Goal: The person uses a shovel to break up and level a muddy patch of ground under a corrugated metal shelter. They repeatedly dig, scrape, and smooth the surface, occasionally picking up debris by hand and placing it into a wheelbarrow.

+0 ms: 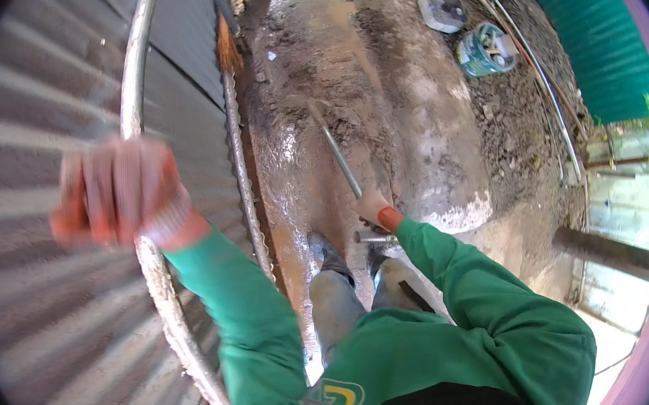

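My left hand (120, 195), in a greyish knit glove with orange parts, is raised at the left with its fingers curled closed. It blurs with motion and overlaps a long metal pipe (137, 72); whether it grips the pipe or something hidden, I cannot tell. The pipe's lower length is crusted with pale dirt. At the middle, my right hand (375, 208) is wrapped round a long pole (341, 160). That pole slants away up and left to the wet mud (295, 86), where its far end blends in. A short pipe end (373, 237) shows just below my right hand.
A corrugated metal wall (55, 297) runs along my left, with a broom (227, 49) against it. At far right are a cloudy plastic container (442, 10), a blue-green bucket (476, 57) holding things, and long thin pipes (538, 70). My boots (332, 254) stand on wet ground.
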